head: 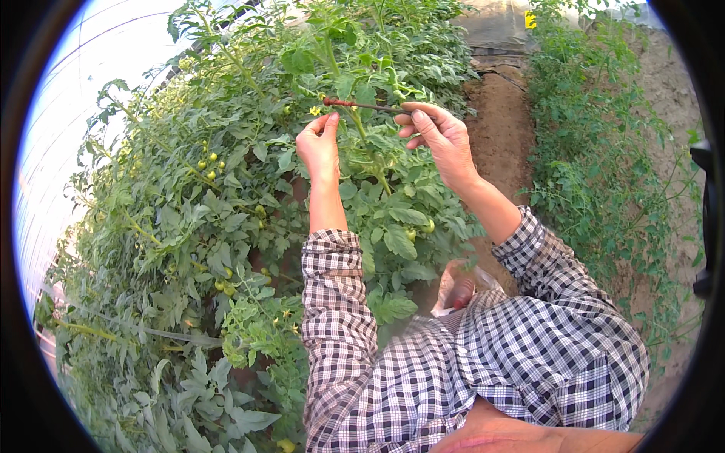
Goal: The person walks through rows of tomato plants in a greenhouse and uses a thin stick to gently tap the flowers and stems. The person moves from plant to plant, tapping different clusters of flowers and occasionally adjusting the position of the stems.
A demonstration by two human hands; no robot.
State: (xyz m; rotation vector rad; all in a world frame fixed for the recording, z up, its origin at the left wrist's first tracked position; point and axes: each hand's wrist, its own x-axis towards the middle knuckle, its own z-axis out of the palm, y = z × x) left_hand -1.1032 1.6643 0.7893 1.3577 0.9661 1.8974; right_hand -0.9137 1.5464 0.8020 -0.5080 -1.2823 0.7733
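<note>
My right hand [442, 144] holds a thin dark stick [378, 107] between thumb and fingers. The stick points left, and its tip [334, 102] is coated red. Close below that tip is my left hand [319, 150], its thumb and forefinger brought together beside a small yellow tomato flower [315, 110]. Whether a flower stalk lies between those fingertips is hidden. Behind the stick rises a thick green tomato stem [359, 125] with leaves around it.
Dense tomato plants [187, 226] with green fruit [212, 166] fill the left and middle. A bare soil path [501, 130] runs to their right, with another plant row [589, 187] beyond. Near my waist sits a red object [463, 291] in clear plastic [445, 286].
</note>
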